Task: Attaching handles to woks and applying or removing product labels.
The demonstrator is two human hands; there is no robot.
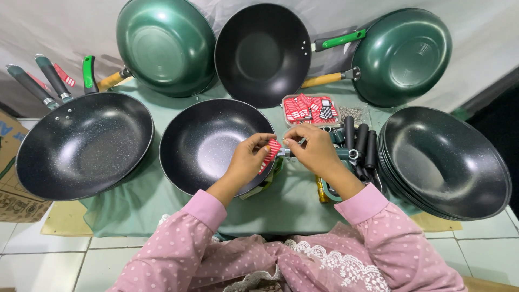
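My left hand [250,158] pinches a small red tag [272,151] over the right rim of a black speckled wok [208,143]. My right hand [313,149] is closed on a pan handle [346,153] whose metal end meets the tag. Both hands almost touch at the fingertips. Behind them sits a clear tray of red tags [310,108]. Several loose black handles [363,144] lie just right of my right hand.
A large black wok [81,146] lies at left, a stack of black woks [446,162] at right. Two green woks [165,46] [403,54] and a black one [263,53] lean at the back. A green cloth [292,203] covers the low surface; a cardboard box [11,178] stands far left.
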